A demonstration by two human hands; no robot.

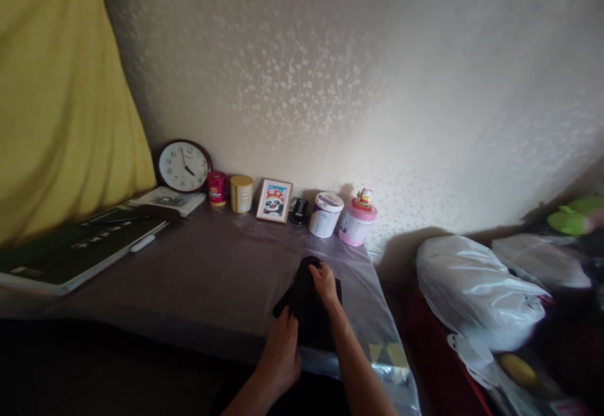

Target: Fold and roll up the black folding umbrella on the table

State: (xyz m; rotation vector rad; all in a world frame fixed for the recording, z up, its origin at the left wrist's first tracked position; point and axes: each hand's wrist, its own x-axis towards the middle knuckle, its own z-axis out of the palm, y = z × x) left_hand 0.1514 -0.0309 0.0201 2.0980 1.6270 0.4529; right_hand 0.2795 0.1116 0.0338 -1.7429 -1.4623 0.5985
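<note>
A piece of black cloth (309,325), perhaps a garment or a bag, lies bunched near the front right of the table (198,271); its exact kind cannot be made out. My left hand (283,340) is closed on the cloth's near left edge, thumb and fingers pinched together. Farther up, my right hand (324,282) grips the cloth near its far end, with fingers curled into it. Part of the cloth is hidden behind my right forearm.
Along the wall stand a clock (184,165), a red can (218,189), a yellow can (241,194), a framed panda picture (274,201), a white tub (325,214) and a pink tub (356,226). Large books (85,246) lie left. White plastic bags (476,290) sit right, beyond the table edge.
</note>
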